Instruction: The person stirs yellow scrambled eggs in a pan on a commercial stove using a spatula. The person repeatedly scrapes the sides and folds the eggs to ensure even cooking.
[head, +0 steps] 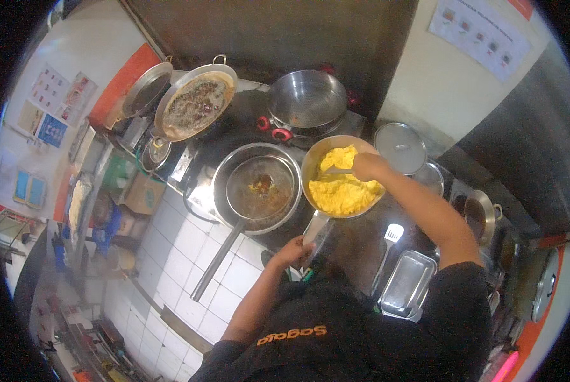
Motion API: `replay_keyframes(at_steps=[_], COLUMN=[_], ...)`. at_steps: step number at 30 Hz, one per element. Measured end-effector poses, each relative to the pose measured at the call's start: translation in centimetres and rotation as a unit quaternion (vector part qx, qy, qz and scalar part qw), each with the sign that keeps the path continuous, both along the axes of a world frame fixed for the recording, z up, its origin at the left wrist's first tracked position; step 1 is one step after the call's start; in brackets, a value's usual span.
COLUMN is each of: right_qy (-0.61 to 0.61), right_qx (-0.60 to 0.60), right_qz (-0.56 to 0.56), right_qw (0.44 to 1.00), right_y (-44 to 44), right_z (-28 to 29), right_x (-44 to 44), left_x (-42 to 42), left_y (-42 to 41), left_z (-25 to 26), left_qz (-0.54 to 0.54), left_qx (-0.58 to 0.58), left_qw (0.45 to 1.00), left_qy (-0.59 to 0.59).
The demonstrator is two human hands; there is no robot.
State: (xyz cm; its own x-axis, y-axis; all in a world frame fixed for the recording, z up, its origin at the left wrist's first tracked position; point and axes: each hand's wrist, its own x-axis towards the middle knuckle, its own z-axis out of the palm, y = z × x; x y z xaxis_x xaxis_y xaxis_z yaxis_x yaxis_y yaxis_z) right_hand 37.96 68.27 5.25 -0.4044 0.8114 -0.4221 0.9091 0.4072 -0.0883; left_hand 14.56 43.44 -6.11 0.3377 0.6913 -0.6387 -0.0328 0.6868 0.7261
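My left hand (pixel 294 251) grips the flat handle of a metal pan (pixel 312 149). Yellow food, like scrambled egg, (pixel 343 195) fills much of the pan. Above it, my right hand (pixel 370 167) is closed on a flat-bladed utensil (pixel 336 170), whose blade is in the yellow food. Close on the left, a round long-handled strainer (pixel 223 260) rests in a metal bowl or pan (pixel 292 210), with brownish liquid and a few food bits inside. A slotted turner (pixel 394 233) and a rectangular metal tray (pixel 409 281) lie to the right of the pan.
A wok of bubbling oil (pixel 196 107) stands at the back left, beside another wok (pixel 149 90). Behind the pan is a steel pot with red handles (pixel 307 98). Round metal lids (pixel 400 148) lie at the right, near a brass-rimmed pan (pixel 481 217). White tiles (pixel 189 258) front the counter.
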Motion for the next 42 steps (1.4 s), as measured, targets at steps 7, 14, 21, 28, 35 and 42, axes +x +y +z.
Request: replay_keyframes(at_steps=[7, 14, 21, 28, 35, 42], right_qy=[-0.100, -0.103, -0.014, 0.004, 0.043, 0.033], right_qx=[0.004, -0.062, -0.149, -0.033, 0.024, 0.009], right_qz=[0.030, -0.137, -0.135, 0.011, -0.138, -0.120], right_qw=[0.995, 0.983, 0.979, 0.999, 0.989, 0.992], right_y=[2.6, 8.8, 9.6, -2.1, -10.8, -8.0], right_z=[10.8, 5.7, 0.8, 2.2, -1.8, 1.3], right_x=[-1.0, 1.5, 1.9, 1.1, 0.3, 2.2], left_x=[-0.6, 0.0, -0.6, -1.5, 0.1, 5.4], left_y=[-0.2, 0.0, 0.0, 0.9, 0.3, -0.9], left_z=[-1.4, 0.5, 0.8, -1.2, -1.4, -4.1], left_qz=[-0.008, 0.006, -0.003, -0.042, 0.003, 0.043], left_qx=[0.024, 0.022, 0.017, -0.081, -0.099, -0.083], left_qw=[1.000, 1.000, 1.000, 0.980, 0.976, 0.977], left_qy=[0.016, 0.001, -0.018, -0.179, -0.193, -0.192])
